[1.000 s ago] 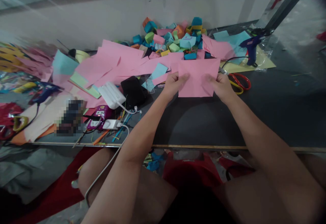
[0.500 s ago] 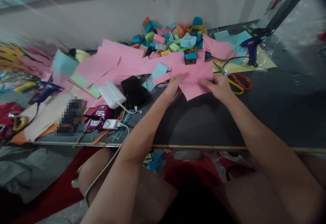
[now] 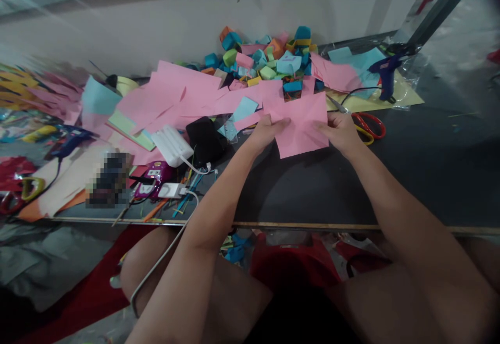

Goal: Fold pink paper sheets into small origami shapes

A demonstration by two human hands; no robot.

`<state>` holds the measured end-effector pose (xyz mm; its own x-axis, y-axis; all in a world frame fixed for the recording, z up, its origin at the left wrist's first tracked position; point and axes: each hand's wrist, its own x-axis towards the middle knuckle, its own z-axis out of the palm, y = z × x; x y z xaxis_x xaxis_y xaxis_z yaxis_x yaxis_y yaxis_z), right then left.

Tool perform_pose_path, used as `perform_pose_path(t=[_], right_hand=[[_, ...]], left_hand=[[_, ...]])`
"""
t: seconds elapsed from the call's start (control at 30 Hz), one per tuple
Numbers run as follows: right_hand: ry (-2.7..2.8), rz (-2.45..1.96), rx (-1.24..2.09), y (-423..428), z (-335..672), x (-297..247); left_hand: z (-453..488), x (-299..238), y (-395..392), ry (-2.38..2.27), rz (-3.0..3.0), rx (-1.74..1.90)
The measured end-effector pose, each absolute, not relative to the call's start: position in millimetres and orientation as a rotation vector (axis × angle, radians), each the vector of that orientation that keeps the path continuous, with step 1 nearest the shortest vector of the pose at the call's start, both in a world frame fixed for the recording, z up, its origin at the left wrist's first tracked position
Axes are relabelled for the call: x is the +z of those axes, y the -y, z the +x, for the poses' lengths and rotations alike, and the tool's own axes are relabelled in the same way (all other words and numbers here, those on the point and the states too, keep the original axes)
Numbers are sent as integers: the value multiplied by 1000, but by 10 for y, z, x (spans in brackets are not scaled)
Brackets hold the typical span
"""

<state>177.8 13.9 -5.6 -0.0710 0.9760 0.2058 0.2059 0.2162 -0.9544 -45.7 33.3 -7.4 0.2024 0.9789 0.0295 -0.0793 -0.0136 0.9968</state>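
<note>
A pink paper sheet (image 3: pixel 302 127) is held just above the dark table (image 3: pixel 410 177), slightly tilted. My left hand (image 3: pixel 265 131) pinches its left edge with closed fingers. Its right edge is gripped by my right hand (image 3: pixel 340 131), fingers curled over the paper. Red-handled scissors (image 3: pixel 367 125) lie just right of my right hand. A heap of folded coloured paper boxes (image 3: pixel 269 57) sits behind the sheet against the wall.
Loose pink sheets (image 3: pixel 175 99) spread left of the hands. A white power bank (image 3: pixel 172 146), a black pouch (image 3: pixel 205 140) and cables lie at left. A blue glue gun (image 3: pixel 385 73) rests on yellow paper at back right. Another glue gun (image 3: pixel 66 140) is far left.
The sheet was square to me, then turned counter-clockwise and shifted slightly back. Both hands kept hold and adjusted their grip along its edges.
</note>
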Motion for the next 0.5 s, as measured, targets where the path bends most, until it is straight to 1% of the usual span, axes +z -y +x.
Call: perform_pose_path(t=[0.13,0.27,0.33,0.4,0.5], right_hand=[[1572,-1320,848,-101,1749,-73],[1545,-1357,678,-114,1674,-155],[1478,-1343,661,-129,1650,-189],[1396,-1316,719,-140,1637,-208],[1314,-1267,851,-146,1611,-218]], left_hand=[[-416,-53,-302,-1080,1508,1138],[-294,34,-130,-1426,1827,1213],[-241,39,-55,-1558,1942,1183],[-219,4,-27,-1499,2103,1168],[-234,-74,-53,-1188,2376,1134]])
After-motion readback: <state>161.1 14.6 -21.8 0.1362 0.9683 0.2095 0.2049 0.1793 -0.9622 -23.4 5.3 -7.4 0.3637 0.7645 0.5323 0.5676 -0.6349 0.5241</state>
